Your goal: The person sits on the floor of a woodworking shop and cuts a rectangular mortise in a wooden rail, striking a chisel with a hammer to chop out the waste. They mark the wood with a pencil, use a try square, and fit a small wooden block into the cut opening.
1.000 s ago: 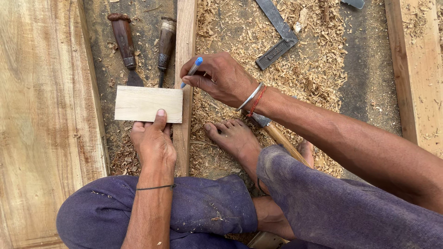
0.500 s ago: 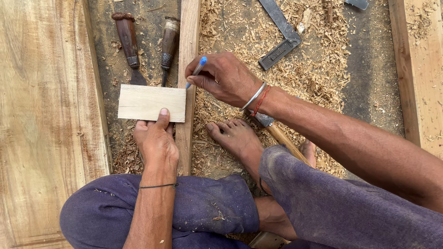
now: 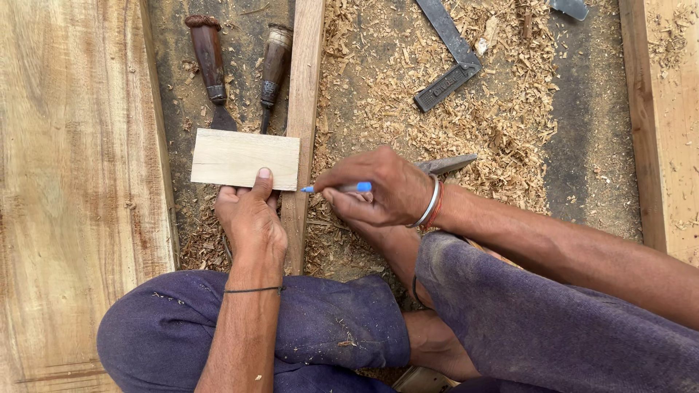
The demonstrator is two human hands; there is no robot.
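Note:
A small pale wooden block lies flat across a long narrow wooden strip on the ground. My left hand presses on the block's near edge, thumb on top. My right hand holds a blue pen. Its tip sits at the block's near right corner, over the strip. A metal bangle and red thread circle my right wrist. My knees in purple trousers fill the bottom of the view.
Two wooden-handled chisels lie behind the block. A metal try square rests in wood shavings. A wide plank runs along the left, another board along the right. A blade pokes out behind my right hand.
My right hand has drawn the pen toward me along the block's right end, from its far corner down to its near corner. The left hand stays on the block.

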